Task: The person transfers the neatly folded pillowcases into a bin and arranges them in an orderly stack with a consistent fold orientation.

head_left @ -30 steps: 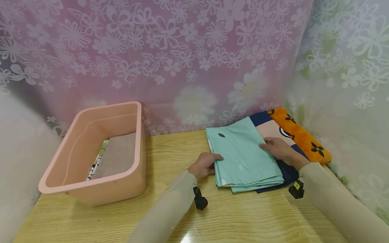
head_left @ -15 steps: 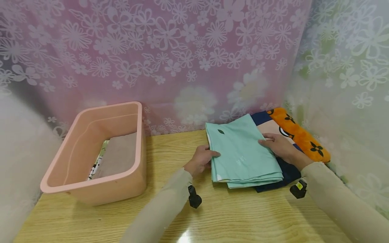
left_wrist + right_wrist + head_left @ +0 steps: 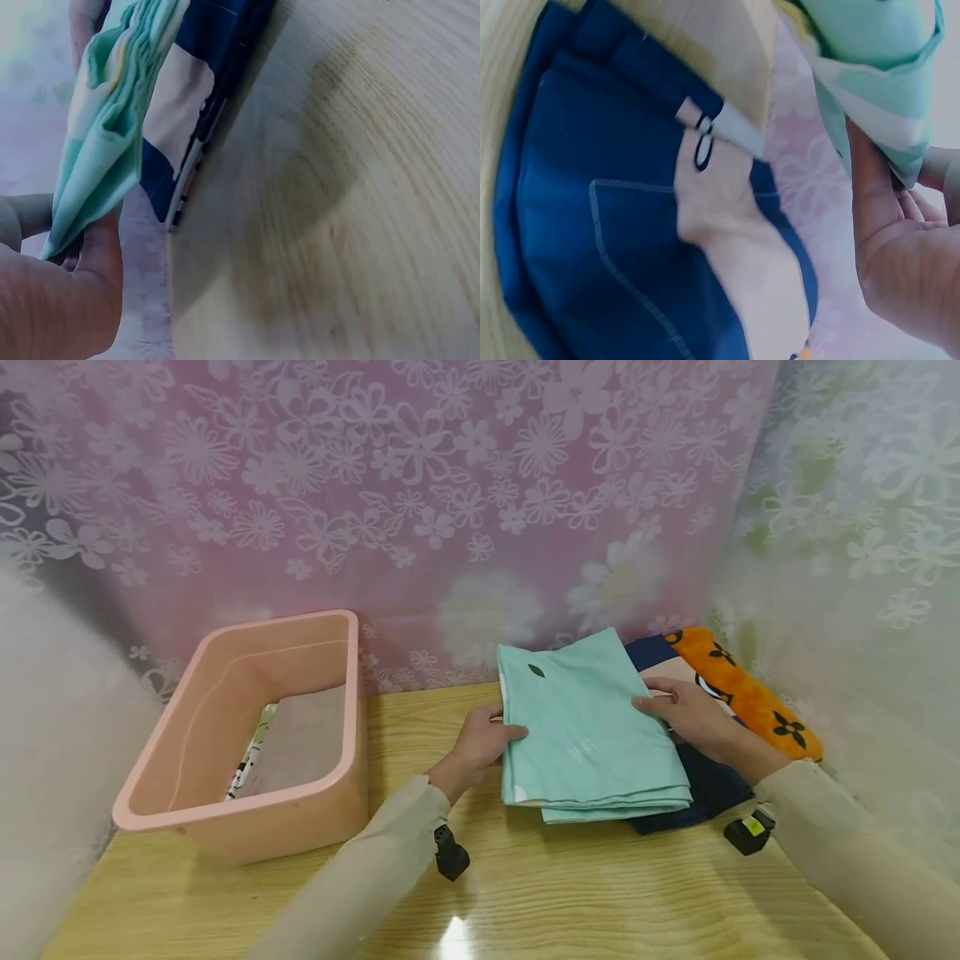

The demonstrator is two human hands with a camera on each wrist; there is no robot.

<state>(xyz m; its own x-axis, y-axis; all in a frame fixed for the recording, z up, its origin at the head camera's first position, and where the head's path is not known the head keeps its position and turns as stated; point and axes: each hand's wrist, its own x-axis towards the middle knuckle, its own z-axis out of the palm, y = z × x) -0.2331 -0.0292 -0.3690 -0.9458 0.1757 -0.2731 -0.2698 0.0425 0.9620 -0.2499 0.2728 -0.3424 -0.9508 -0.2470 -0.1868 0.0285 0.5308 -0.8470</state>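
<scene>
A folded mint-green cloth (image 3: 592, 727) with a small dark leaf print hangs above the table, its layers showing in the left wrist view. My left hand (image 3: 480, 743) pinches its left edge, thumb on top and fingers underneath. At the opposite edge my right hand (image 3: 690, 718) grips it the same way. Below and to the right lies a folded navy cloth (image 3: 607, 202) with a pale pink print, partly hidden in the head view by the green one. The left wrist view shows a gap between the green cloth (image 3: 112, 112) and the tabletop.
A pink plastic tub (image 3: 352, 760) stands at the left of the wooden table (image 3: 525, 893). Inside it lie a grey folded cloth (image 3: 303, 739) and a green, white and black patterned one (image 3: 251, 760). An orange plush cloth (image 3: 738, 689) sits at the right, against the flowered curtain (image 3: 480, 510).
Both hands have raised the mint-green cloth and shifted it slightly left, uncovering more of the navy cloth. The tub has stayed in place.
</scene>
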